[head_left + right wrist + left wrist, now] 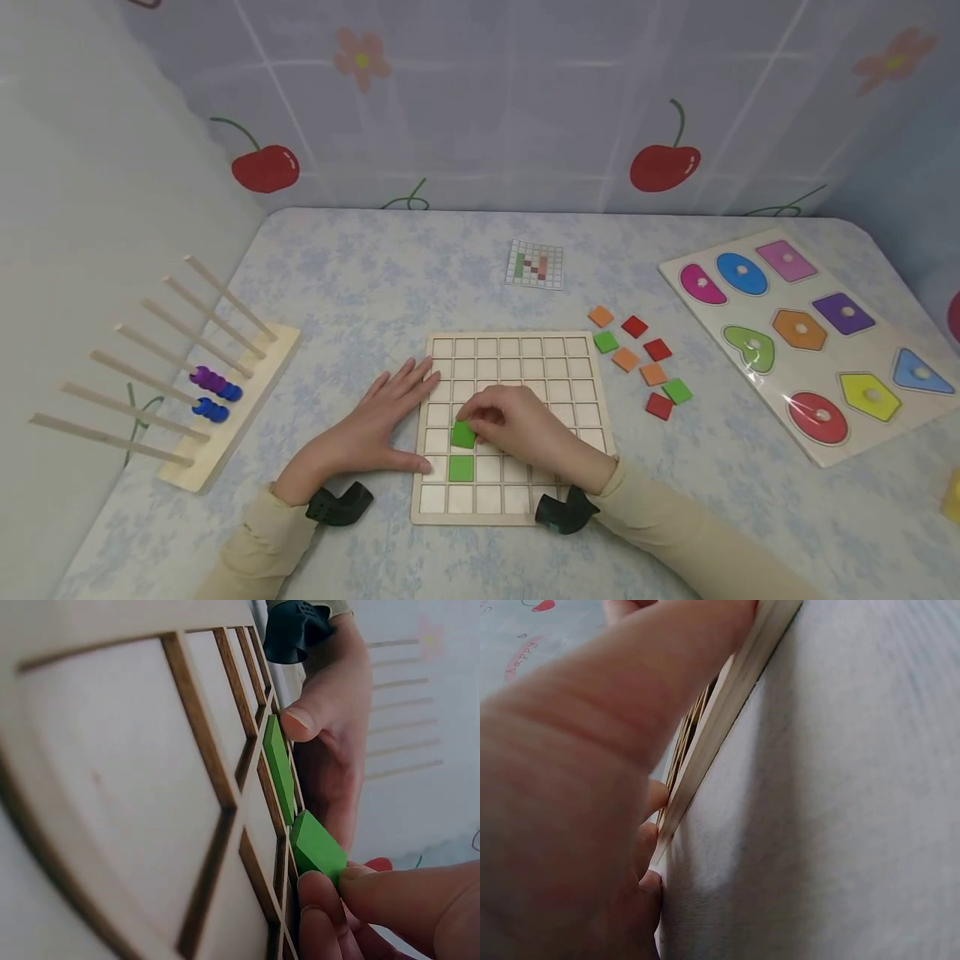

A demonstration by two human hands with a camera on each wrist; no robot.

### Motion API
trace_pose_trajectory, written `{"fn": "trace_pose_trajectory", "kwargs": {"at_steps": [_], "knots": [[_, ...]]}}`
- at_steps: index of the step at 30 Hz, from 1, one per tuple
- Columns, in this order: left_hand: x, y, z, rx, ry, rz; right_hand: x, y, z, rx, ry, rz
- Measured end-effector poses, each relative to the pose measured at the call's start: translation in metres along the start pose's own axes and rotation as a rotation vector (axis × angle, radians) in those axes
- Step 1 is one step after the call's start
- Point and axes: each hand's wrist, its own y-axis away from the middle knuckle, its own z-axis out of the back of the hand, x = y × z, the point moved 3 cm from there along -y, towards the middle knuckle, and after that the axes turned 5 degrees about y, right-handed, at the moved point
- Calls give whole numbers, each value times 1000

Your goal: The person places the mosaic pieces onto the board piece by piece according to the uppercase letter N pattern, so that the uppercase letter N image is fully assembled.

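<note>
A wooden grid board (pixel 517 343) lies on the table, and one green square tile (pixel 461 468) sits in a cell near its lower left. My right hand (pixel 517 425) pinches a second green tile (pixel 462 434) between thumb and fingers, just above that one. In the right wrist view the pinched tile (pixel 319 846) is tilted, its edge close over the grid. My left hand (pixel 375 425) lies with its fingers spread at the board's left edge, thumb and fingertips on the rim. The left wrist view shows its fingers (pixel 651 840) along the board's side.
Loose orange, red and green tiles (pixel 626 359) lie right of the board. Behind it is a small pattern card (pixel 534 265). A peg stand (pixel 247 400) with purple and blue beads is at left, and a shape puzzle (pixel 757 392) at right.
</note>
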Motion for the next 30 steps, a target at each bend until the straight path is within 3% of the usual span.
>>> {"fn": "trace_pose_trajectory", "kwargs": {"at_steps": [12,15,19,24,27,30], "knots": [[1,-2,-1,-13,-10,-6,5,1,3,22,123,26],[3,1,-3,-7,-15,17,2,6,3,30,62,18],[4,7,-7,3,-1,50,-7,21,15,11,-104,-33],[4,7,-6,0,16,35,-28,53,51,-87,-219,-138],[4,4,-5,-8,23,11,-45,78,77,-200,-207,-220],[3,1,-3,-20,22,-11,-64,103,100,-323,-130,-316]]}}
